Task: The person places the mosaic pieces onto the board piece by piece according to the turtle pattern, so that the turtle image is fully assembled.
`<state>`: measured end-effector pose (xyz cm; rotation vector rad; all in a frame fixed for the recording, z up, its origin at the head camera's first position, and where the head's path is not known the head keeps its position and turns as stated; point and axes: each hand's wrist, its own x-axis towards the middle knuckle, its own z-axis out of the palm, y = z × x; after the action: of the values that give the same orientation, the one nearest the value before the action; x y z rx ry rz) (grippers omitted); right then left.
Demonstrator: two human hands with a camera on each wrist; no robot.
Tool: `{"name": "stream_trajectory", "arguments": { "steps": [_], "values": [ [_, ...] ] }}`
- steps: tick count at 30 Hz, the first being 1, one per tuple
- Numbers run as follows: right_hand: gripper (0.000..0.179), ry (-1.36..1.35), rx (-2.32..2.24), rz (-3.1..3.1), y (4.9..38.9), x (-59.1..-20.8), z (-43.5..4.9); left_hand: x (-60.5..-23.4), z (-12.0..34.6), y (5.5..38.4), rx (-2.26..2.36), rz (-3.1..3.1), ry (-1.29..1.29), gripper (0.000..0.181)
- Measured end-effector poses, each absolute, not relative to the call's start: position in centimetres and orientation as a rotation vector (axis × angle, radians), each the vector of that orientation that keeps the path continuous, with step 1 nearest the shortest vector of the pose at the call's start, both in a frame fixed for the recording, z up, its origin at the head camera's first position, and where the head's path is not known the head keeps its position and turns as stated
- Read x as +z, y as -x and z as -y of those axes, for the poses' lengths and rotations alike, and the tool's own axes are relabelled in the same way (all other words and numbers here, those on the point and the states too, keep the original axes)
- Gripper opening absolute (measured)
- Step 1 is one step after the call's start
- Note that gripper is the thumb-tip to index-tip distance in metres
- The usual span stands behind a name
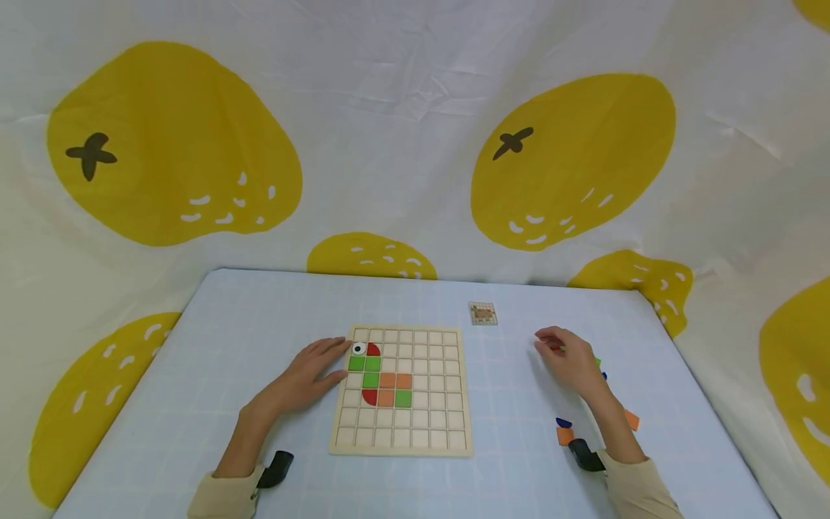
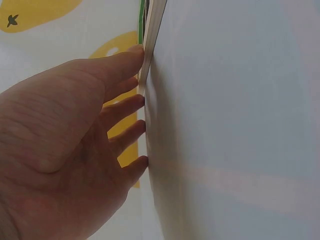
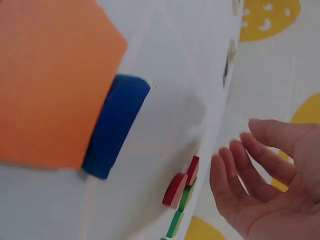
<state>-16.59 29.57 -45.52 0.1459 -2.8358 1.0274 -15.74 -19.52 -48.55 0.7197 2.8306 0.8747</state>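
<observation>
A square wooden grid board (image 1: 437, 418) lies on the table with coloured tiles in its upper left cells: an eye tile (image 1: 359, 349), red rounded pieces (image 1: 369, 397), green squares (image 1: 403, 398) and orange squares (image 1: 386, 380). My left hand (image 1: 311, 371) rests at the board's left side, thumb and fingertips touching its edge (image 2: 149, 55), fingers spread. Over the table to the right, my right hand (image 1: 569, 360) hovers with loosely bent fingers and nothing between them. Red pieces (image 3: 175, 190) and green pieces (image 3: 175, 224) lie beside it in the right wrist view, partly hidden by the hand in the head view.
A small pattern card (image 1: 483, 313) lies behind the board to the right. Near the right wrist are a dark blue rounded piece (image 1: 564, 423) and an orange square (image 1: 565, 437); another orange piece (image 1: 632, 420) shows beyond the forearm. A fruit-print cloth (image 1: 415, 144) hangs behind the table.
</observation>
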Motion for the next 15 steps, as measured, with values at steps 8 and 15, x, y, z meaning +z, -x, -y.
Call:
{"name": "stream_trajectory", "arguments": {
  "steps": [8,15],
  "values": [
    [0.031,-0.007,1.033,2.924,16.8,-45.6,-31.5,-48.4,19.5,15.5,0.880,-2.828,-0.724,0.056],
    [0.034,0.081,1.020,2.960,17.6,-46.0,-32.7,-48.1,19.5,15.4,0.888,-2.831,-0.722,0.056]
  ]
}}
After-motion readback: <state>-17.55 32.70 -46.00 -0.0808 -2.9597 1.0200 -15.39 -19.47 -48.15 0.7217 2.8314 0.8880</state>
